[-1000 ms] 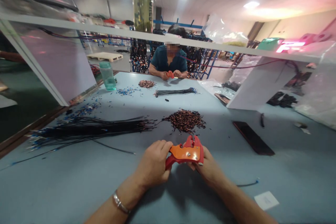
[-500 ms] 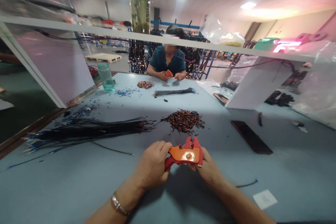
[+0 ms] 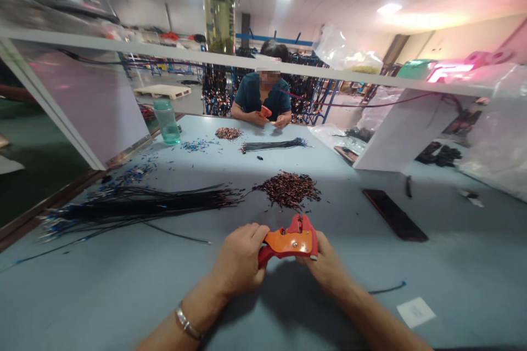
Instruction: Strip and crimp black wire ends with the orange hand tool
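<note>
My left hand [image 3: 241, 256] is wrapped round the handles of a red and orange hand tool [image 3: 290, 241], low in the middle of the view. At the tool's head is my right hand [image 3: 323, 263], its fingers partly hidden behind the tool; what they hold, if anything, does not show. Just beyond the tool lies a pile of small dark and copper-coloured pieces [image 3: 290, 189]. A long bundle of black wires [image 3: 144, 204] with blue ends stretches across the left of the table.
A black phone [image 3: 394, 215] and a white paper square [image 3: 415, 312] lie at right. A green bottle [image 3: 167, 123] stands at the far left. Across the table [image 3: 230, 307] sits a person [image 3: 261, 93] with a red tool. White panels [image 3: 395, 126] support an overhead shelf.
The jaws at the head of the tool have drawn closer together. My right fingers have shifted slightly behind it, while my left hand has barely moved.
</note>
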{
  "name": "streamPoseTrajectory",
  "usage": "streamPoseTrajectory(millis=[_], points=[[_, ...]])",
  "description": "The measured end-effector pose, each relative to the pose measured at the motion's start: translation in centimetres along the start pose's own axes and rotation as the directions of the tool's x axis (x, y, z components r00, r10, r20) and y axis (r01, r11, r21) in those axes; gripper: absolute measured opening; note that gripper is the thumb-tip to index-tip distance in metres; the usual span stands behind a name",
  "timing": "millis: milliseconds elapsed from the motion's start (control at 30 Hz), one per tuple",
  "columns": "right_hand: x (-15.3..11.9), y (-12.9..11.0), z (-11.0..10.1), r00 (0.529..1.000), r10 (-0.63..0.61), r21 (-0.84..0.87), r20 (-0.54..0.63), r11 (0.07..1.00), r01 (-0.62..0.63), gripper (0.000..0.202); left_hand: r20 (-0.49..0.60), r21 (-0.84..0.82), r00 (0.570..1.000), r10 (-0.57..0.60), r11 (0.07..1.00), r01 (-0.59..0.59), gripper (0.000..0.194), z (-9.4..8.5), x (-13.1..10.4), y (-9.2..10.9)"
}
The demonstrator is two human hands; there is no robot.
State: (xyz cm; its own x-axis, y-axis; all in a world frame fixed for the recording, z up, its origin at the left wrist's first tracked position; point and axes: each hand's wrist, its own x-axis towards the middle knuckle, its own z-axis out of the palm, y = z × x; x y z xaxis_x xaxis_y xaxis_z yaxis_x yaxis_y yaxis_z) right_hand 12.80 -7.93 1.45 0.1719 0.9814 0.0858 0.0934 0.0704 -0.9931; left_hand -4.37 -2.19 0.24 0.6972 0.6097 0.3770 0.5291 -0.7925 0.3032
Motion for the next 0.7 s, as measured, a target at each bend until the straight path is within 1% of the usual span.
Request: streamPoseTrajectory(millis=[267,367,567,700], points=[[0.1,0.42,-0.03,1.0,0.008,0.017,0.011,1.0,-0.008,0.008,0.004,0.008,1.0,-0.002,1.0,0.002,0.028,-0.07,0.11,-0.09],[0.09,0.26,-0.04,1.0,0.015,0.003,-0.002,1.0,-0.015,0.009,0.004,0.017,1.0,-0.001,1.0,0.001,0.027,-0.13,0.03,-0.05],[-0.1,0.11,0.18,0.999,0.02,0.014,-0.038,1.0,-0.02,0.005,0.004,0.053,1.0,0.008,0.999,-0.008,0.021,0.22,-0.16,-0.25],[-0.18,0.29,0.18,0.999,0.041,0.033,-0.024,0.999,-0.041,0.009,-0.018,0.079,1.0,0.008,0.997,-0.007,0.015,0.24,-0.2,-0.15]])
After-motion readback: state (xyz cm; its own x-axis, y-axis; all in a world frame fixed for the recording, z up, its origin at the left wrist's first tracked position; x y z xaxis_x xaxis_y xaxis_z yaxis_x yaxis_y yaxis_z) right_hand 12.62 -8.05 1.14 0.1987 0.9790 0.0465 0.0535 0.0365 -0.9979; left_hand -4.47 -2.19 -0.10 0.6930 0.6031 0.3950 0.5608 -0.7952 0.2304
